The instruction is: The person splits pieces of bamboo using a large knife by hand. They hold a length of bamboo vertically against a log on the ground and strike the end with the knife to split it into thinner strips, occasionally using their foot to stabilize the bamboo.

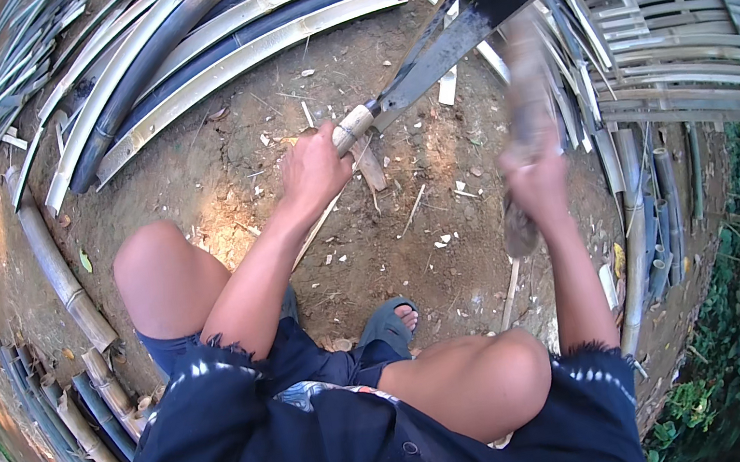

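Left hand (pixel 312 167): closed around the pale wooden handle of a long knife (pixel 462 20), just above the left knee.
Knife: its dark blade runs from the handle toward 1 o'clock, reaching the top of the view; the tip end looks lighter and broad.
Right hand (pixel 535 176): fist shut on a bamboo strip (pixel 521 108), at 3 o'clock from the left hand and well apart from it.
Bamboo strip: held roughly upright and blurred; its upper end comes near the knife blade, whether touching it I cannot tell; its lower end sticks out below the fist.
Split bamboo (pixel 238 28): long curved halves, pale and dark, lying side by side on the ground at 11 to 12 o'clock.
Woven bamboo panel (pixel 683 51): flat slats crossed into a lattice at 2 o'clock, behind the blade.
Bamboo poles (pixel 54 274): round lengths stacked along the 9 o'clock edge, more at 7 o'clock.
Ground (pixel 392 247): bare brown dirt scattered with pale chips and slivers.
Sandal (pixel 386 326): grey, on a foot between the two bare knees at 6 o'clock.
Shorts (pixel 259 445): dark blue with frayed hems.
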`<action>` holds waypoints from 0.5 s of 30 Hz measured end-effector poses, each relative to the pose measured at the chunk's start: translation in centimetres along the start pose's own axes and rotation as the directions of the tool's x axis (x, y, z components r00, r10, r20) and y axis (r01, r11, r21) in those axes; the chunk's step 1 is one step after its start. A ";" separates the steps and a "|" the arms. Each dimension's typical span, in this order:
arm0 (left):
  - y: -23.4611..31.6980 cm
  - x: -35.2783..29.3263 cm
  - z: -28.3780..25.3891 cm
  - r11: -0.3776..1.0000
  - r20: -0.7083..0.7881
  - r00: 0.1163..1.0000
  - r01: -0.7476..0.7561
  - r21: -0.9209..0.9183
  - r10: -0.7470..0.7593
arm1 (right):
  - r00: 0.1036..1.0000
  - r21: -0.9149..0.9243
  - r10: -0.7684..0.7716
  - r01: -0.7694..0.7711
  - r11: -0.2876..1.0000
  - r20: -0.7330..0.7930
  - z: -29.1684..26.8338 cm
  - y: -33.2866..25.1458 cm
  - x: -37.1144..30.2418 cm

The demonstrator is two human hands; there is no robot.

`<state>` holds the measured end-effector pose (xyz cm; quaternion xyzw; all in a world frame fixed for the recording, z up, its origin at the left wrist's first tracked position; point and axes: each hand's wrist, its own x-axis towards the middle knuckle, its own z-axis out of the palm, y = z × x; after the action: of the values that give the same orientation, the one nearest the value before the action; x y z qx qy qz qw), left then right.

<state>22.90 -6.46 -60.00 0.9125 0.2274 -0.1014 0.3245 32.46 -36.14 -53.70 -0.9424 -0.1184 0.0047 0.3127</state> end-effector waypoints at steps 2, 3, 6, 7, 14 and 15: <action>0.8 0.7 -0.1 0.997 0.035 0.999 -0.016 0.081 0.014 | 0.941 -0.464 0.211 -0.069 0.883 0.263 2.1 2.8 0.3; 0.4 1.3 -0.4 0.994 0.027 0.999 -0.040 0.106 0.037 | 0.949 -0.458 0.197 -0.066 0.887 0.244 1.9 2.1 0.8; -0.2 1.7 1.4 0.999 -0.040 0.999 -0.001 0.035 0.002 | 0.974 -0.388 0.128 -0.046 0.921 0.188 -0.9 -0.2 3.0; -0.2 1.7 1.7 0.999 -0.068 0.997 -0.027 0.046 0.030 | 0.982 -0.297 0.122 -0.075 0.952 0.142 -1.9 -0.6 3.0; -0.3 0.6 1.4 0.999 -0.023 0.999 0.035 -0.025 -0.036 | 0.923 0.164 -0.178 0.245 0.956 -0.342 -3.8 -2.8 3.8; -0.3 0.6 1.6 0.999 -0.017 0.999 0.036 -0.011 -0.036 | 0.963 0.198 -0.093 0.146 0.969 -0.255 -1.9 -2.1 2.6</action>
<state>23.22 -7.04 -61.65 0.9074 0.2471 -0.0983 0.3254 34.72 -35.05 -50.73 -0.8875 -0.1349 -0.1171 0.4248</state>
